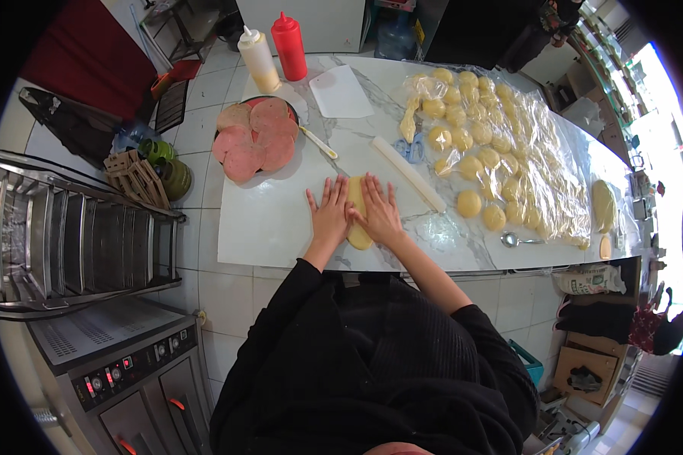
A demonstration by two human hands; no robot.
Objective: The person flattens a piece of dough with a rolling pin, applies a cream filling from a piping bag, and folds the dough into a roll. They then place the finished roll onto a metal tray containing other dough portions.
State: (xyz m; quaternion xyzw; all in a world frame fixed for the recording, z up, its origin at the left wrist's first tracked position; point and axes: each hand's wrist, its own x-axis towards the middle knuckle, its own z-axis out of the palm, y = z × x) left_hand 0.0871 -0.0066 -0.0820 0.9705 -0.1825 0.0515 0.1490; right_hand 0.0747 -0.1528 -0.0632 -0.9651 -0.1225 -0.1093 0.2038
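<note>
A flattened oblong of yellow dough (359, 236) lies lengthwise on the marble-patterned table (281, 227). Both my hands press on it, my left hand (331, 214) along its left side and my right hand (380, 214) along its right, fingers stretched out and thumbs meeting over the dough. Just right of my right hand lies a white rolling pin (408, 174), set at a slant. Slices of pink sausage meat (256, 138) overlap on a dark plate to the left. Beside that plate rests a spreading knife with a pale handle (319, 142).
Many dough balls (469, 203) sit under clear plastic at right, near blue scissors (410, 149) and a spoon (520, 240). A white bottle (259, 61), a red bottle (289, 47) and a white board (341, 92) stand far back. Left are a tray rack (76, 235) and an oven (129, 371).
</note>
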